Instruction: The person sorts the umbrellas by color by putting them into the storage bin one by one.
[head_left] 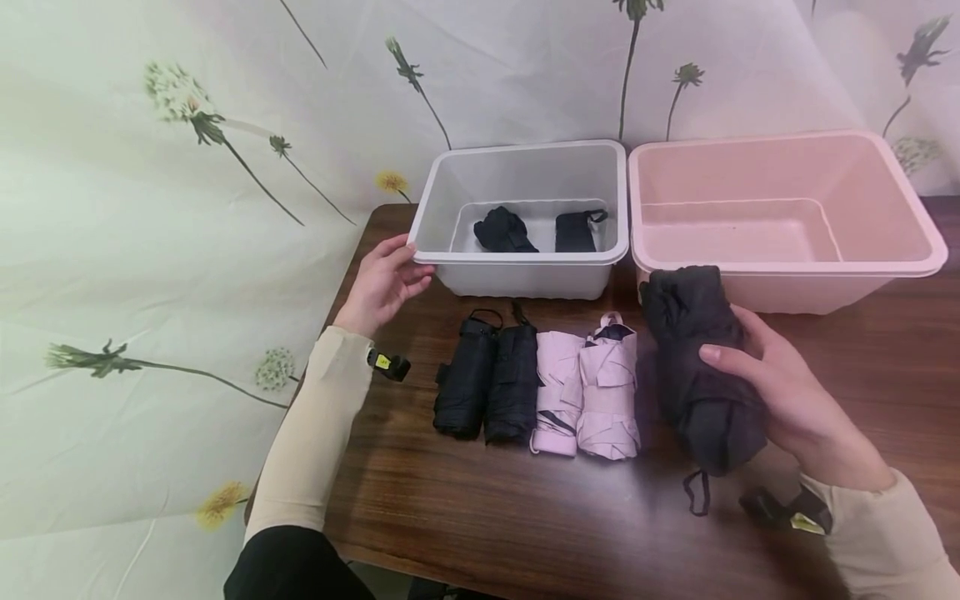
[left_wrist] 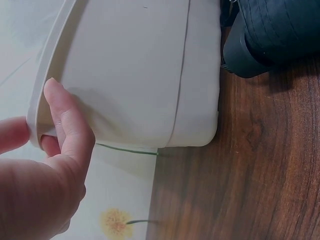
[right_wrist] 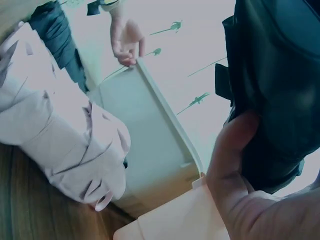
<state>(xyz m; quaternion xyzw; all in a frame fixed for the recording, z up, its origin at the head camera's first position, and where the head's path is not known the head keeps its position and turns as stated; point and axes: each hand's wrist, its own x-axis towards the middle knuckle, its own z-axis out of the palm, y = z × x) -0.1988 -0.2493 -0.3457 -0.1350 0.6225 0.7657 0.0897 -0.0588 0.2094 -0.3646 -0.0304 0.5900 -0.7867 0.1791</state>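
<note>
Gripping the large black umbrella [head_left: 697, 367], the right hand [head_left: 795, 400] has its thumb laid over the near face and its other fingers mostly hidden behind; the grasp is clamped on the folded fabric; the umbrella is at the right of the row, its upper end overlapping the pink bin's front left corner in the head view, a cord loop hanging from its lower end. The left hand [head_left: 384, 283] pinches the rim of the white bin [head_left: 525, 279] at its front left corner, thumb and fingers clamped on the edge; the white bin holds a crumpled black bundle [head_left: 504, 231] and a flat black pouch [head_left: 576, 233]; the pink bin [head_left: 825, 292] stands just beside it. Before the white bin, side by side on the wooden table [head_left: 510, 517], lie the outer black umbrella [head_left: 463, 383], the inner black umbrella [head_left: 512, 383], the left pink umbrella [head_left: 558, 383] and the right pink umbrella [head_left: 607, 392].
</note>
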